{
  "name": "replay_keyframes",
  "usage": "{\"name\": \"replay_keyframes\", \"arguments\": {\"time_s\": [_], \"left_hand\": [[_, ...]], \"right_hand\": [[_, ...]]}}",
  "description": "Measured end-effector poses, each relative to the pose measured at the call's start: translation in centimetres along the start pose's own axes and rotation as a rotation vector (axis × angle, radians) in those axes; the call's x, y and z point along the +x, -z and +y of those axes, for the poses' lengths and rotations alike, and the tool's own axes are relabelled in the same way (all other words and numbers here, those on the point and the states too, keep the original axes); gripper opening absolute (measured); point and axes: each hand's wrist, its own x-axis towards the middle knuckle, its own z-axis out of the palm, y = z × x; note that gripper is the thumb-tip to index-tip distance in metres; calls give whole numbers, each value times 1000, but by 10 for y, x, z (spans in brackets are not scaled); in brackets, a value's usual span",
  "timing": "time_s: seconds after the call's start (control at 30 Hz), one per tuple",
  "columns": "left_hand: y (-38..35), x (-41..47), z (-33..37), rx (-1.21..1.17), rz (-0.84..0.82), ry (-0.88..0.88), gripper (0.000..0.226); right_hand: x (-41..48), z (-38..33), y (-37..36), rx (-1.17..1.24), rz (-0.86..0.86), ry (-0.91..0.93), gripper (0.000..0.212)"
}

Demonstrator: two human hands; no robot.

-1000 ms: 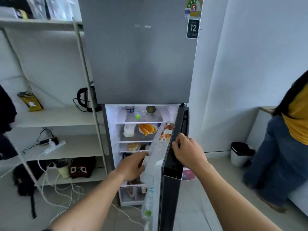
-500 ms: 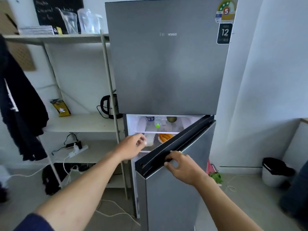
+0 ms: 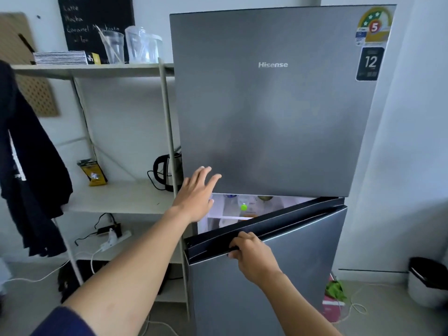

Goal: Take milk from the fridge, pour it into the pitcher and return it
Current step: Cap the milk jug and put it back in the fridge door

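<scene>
Gripping the top edge of the lower fridge door [image 3: 278,275], our right hand [image 3: 252,258] has its fingers [image 3: 238,241] curled over the dark rim, with the door standing partly ajar. Our left hand [image 3: 196,192] is held up empty, fingers spread wide, at the left edge of the fridge [image 3: 271,105] opening. We cannot identify the milk among the blurred items on the lit shelf [image 3: 242,209] inside.
</scene>
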Motion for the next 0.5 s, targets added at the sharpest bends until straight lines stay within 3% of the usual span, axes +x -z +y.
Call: {"name": "replay_keyframes", "arguments": {"time_s": [0.37,0.5], "left_hand": [[-14,72,-30,7,251,16,97],[-34,100,-45,42,203,5,98]], "right_hand": [[71,-2,-37,34,111,-62,21],[103,1,-54,38,168,-73,19]]}}
